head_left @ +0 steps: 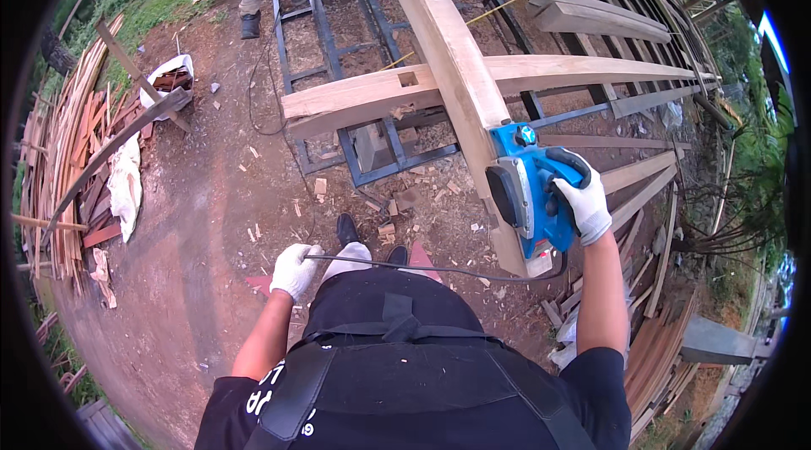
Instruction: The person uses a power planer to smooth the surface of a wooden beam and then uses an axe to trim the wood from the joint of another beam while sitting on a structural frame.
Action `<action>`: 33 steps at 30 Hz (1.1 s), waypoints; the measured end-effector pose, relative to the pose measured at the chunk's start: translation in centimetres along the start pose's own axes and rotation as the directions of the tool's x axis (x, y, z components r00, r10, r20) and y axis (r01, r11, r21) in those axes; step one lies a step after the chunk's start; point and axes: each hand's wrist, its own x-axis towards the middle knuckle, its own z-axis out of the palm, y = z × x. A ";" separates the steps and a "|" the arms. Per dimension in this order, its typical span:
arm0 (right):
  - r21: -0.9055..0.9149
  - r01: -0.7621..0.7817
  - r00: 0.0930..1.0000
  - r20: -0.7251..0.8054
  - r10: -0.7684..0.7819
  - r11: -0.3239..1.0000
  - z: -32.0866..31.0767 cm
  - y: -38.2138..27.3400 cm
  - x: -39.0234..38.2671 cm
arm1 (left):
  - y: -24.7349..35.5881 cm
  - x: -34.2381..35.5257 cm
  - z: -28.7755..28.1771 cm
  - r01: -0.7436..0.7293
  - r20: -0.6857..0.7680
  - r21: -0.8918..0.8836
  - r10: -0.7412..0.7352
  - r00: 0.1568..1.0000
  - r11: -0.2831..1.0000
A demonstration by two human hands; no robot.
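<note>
We listed: one blue electric planer (532,188), gripped by the right hand (583,203), over the long beam (443,36)'s near end; one black cord (397,266), pinched in the left hand (295,271); planing, we judged, the current step, whose next pass called for cord held clear.

Planer (536,192): on the near end of the long beam (439,23)
Crosswise beam (346,99): under the long beam (both above the frame (405,165))
Plank pile (84,103): left, apart from the frame

Open-air woodworking yard, bare dirt (186,323) underfoot. Stacked lumber (68,137) at left, long beams (439,19) over dark metal frame (325,38), wood scraps (386,230), blue power planer (534,192).
</note>
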 end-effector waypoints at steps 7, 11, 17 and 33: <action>-0.057 -0.204 0.977 -0.080 0.199 0.977 -4.7 2.3 -19.5 | 6.5 2.6 5.0 -0.268 0.277 0.040 0.247 0.929 0.963; -0.161 -0.135 0.988 -0.098 0.120 0.978 -5.3 3.3 -20.9 | 9.2 3.9 6.7 -0.336 0.233 0.035 0.319 0.918 0.941; -0.223 -0.078 0.997 -0.033 0.073 0.972 -4.3 1.8 -15.5 | 10.6 8.6 5.1 -0.298 -0.071 0.065 0.302 0.951 0.952; -0.228 -0.039 0.999 -0.036 0.032 0.973 1.7 -2.8 1.1 | 13.3 30.0 -2.6 -0.294 -0.249 0.601 0.524 0.814 0.743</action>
